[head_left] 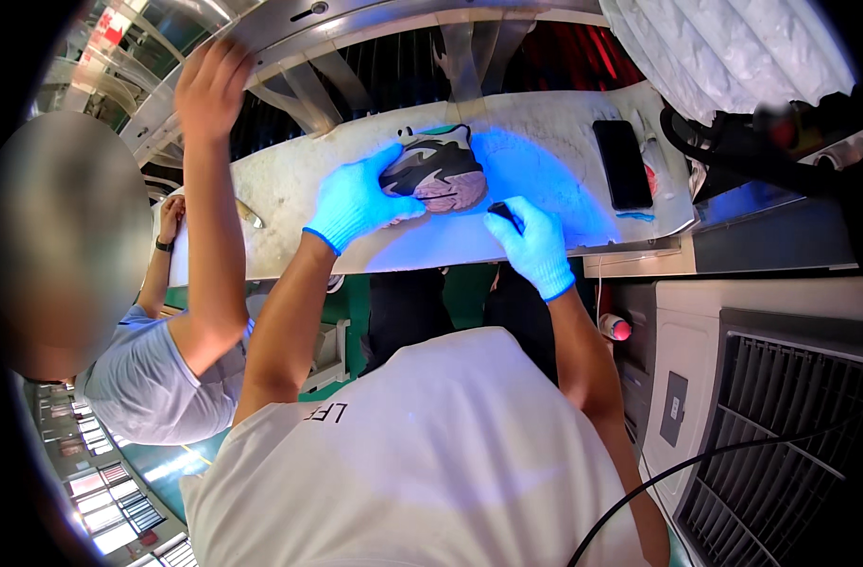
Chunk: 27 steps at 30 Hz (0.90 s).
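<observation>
My left hand [358, 197], in a pale knit glove with a blue cuff, is closed on a sneaker [441, 175]. The sneaker has grey and black patterned sides, a bit of green at its far edge and a paler part towards me. My right hand [533, 242], gloved the same way, is closed around a small black flashlight [503, 212] just right of the sneaker. Blue-violet light falls over the sneaker, both gloves and the tabletop. Most of the flashlight is hidden in my fingers.
The pale worktable [280, 213] curves across in front of me. A black phone [623, 164] lies at its right end. Behind the table runs a machine with a metal frame and clear hanging strips [474, 57]. A co-worker's raised arm [212, 189] is at my left.
</observation>
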Available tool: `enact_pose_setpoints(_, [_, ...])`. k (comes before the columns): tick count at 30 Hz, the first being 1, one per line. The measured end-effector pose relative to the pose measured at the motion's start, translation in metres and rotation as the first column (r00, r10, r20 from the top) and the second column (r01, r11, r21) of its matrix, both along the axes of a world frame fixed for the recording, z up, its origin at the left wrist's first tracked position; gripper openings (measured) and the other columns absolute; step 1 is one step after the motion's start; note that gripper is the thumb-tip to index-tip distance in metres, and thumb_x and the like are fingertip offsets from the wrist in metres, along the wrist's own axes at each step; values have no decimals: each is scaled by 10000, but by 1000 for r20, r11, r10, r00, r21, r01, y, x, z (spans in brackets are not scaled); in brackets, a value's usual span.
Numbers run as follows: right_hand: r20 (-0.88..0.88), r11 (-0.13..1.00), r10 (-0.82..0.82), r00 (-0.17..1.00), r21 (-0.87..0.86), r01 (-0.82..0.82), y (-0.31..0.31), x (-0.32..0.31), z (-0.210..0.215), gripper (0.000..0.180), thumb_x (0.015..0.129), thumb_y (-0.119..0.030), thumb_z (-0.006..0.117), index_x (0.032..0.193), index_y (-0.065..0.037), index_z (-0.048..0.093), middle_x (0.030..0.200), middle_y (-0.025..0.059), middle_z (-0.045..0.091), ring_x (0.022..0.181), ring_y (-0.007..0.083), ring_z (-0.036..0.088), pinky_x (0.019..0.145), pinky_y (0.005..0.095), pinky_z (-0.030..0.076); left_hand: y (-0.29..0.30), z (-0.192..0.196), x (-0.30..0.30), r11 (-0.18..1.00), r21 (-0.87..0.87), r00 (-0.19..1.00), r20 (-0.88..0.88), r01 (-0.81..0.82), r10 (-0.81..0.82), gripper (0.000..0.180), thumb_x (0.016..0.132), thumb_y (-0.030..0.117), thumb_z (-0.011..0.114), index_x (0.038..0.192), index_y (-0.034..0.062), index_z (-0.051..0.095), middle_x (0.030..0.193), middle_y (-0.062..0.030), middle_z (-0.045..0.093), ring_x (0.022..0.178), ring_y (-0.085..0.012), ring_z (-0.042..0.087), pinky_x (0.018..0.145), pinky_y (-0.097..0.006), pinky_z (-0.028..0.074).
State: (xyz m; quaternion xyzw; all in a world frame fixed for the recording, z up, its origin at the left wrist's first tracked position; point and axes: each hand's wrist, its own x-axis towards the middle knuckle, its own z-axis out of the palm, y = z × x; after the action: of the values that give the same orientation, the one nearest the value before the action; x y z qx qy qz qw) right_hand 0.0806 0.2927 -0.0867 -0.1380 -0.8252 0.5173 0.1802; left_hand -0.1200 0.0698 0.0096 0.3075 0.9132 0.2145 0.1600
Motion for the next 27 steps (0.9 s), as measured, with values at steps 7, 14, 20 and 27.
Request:
enact_pose_setpoints(7, [38, 992, 1, 999, 125, -6, 0, -14, -7, 315, 1017, -369, 804, 1084, -61, 784, 974, 208, 799, 860, 425, 779, 747, 487, 611, 0, -7, -2, 1000, -13, 1000, -16, 11, -11, 1052, 744, 391, 1008, 1646, 70, 571, 985, -151, 852, 813, -189, 840, 802, -321, 655])
enact_pose_setpoints(14, [158, 978, 62, 986, 187, -91, 12, -12, -2, 330, 1013, -402, 775, 1092, -81, 787, 1019, 231, 789, 951, 455, 765, 814, 553, 597, -5, -11, 4, 1000, 0, 989, -149, 11, -11, 1080, 694, 466, 1002, 1607, 48, 605, 1147, -199, 840, 967, -266, 846, 921, -395, 651])
enact_pose_setpoints(20, [70, 798, -265, 962, 576, 178, 70, -31, 1, 497, 951, -436, 827, 1331, -125, 753, 1275, 178, 726, 1164, 406, 702, 1009, 506, 574, -21, -25, 56, 966, 245, 844, -532, 76, 69, 921, 654, 411, 975, 1460, 54, 710, 1367, -211, 762, 1185, -411, 754, 1034, -486, 600])
enact_pose_setpoints(27, [-177, 760, 142, 974, -611, -221, -67, -14, 6, 753, 854, -97, 894, 1536, 6, 590, 1435, 105, 688, 1317, 238, 661, 1109, 413, 560, -62, -56, 65, 831, 429, 732, -680, 354, 39, 872, 592, 336, 999, 1363, 26, 736, 1367, -222, 756, 1226, -420, 749, 1082, -530, 580])
